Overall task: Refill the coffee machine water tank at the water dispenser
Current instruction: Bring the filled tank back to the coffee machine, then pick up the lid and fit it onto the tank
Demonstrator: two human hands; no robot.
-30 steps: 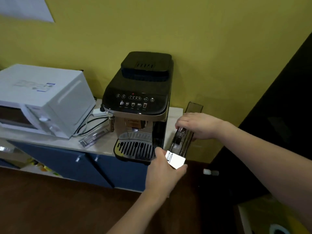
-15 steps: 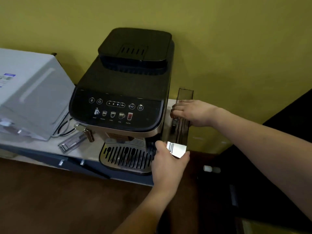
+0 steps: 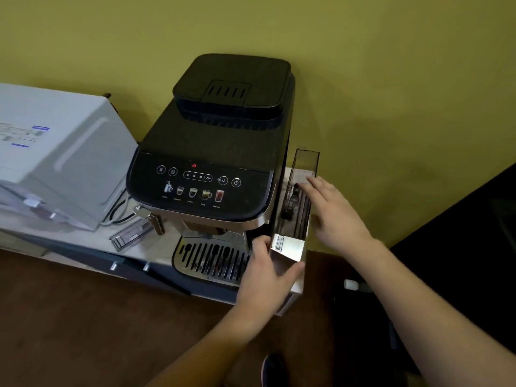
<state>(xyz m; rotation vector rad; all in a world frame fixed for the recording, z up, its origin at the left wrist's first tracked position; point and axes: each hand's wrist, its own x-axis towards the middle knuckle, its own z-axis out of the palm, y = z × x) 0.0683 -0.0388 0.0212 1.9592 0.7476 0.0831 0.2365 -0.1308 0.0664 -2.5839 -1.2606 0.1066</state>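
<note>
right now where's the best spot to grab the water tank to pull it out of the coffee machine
Grip the water tank by its silver front end, from the front, as the left hand does. It is a long narrow tank along the coffee machine's right side, so it likely slides forward; the open right hand can steady its outer wall.

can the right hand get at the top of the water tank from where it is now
Probably yes: the right hand hovers open beside the water tank, nothing between them; the left hand grips only its front end.
</note>
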